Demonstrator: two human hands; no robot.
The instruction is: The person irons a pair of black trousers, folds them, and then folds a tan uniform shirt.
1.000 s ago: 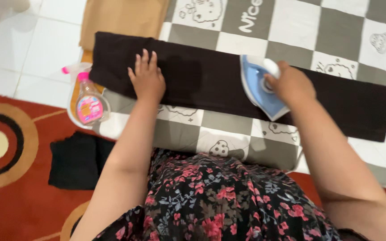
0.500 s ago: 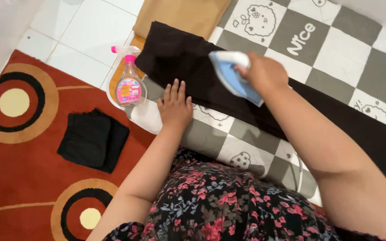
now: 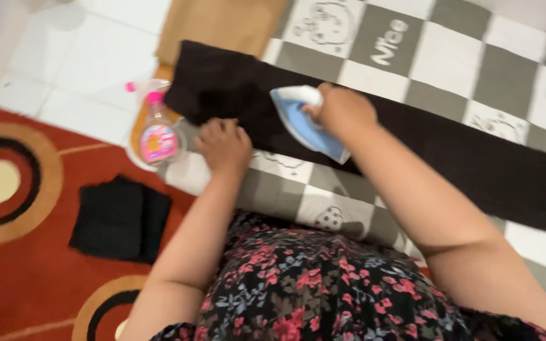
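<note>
A long, folded black cloth (image 3: pixel 450 148) lies across a grey-and-white checked mat (image 3: pixel 500 69). My right hand (image 3: pixel 344 110) grips the handle of a blue-and-white iron (image 3: pixel 301 120), which rests on the cloth's left part. My left hand (image 3: pixel 224 145) sits at the cloth's near edge, fingers curled onto the fabric just left of the iron. The frame is blurred, so finger detail is unclear.
A clear spray bottle (image 3: pixel 157 131) with a pink top stands left of the mat. A folded black garment (image 3: pixel 120 220) lies on the red rug with circle patterns (image 3: pixel 14 183). A tan cloth (image 3: pixel 222 24) lies at the far end. White floor tiles (image 3: pixel 90 57) are at upper left.
The iron has slid left along the black cloth toward its end. My left hand drew back from flat on the cloth to its near edge, fingers now curled.
</note>
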